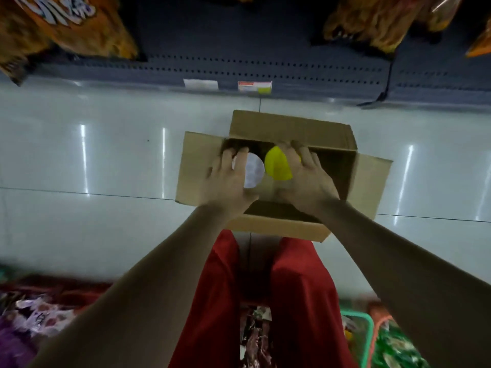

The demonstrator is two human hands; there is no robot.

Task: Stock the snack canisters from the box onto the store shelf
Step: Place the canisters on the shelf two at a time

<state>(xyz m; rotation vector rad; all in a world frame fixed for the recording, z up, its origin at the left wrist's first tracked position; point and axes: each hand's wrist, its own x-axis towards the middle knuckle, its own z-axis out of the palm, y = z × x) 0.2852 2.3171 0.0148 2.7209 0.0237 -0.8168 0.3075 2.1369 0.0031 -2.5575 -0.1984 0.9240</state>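
Head view: both hands reach into the open cardboard box (265, 216) on the tiled floor (93, 155). The left hand (228, 181) curls round a white-lidded canister (253, 170); the right hand (308, 179) grips a yellow-lidded canister (277, 164). Ahead, the shelf (239, 70) holds orange snack bags (66, 25); red trouser legs (292, 301) stand just beside the box.

No legible text anywhere.
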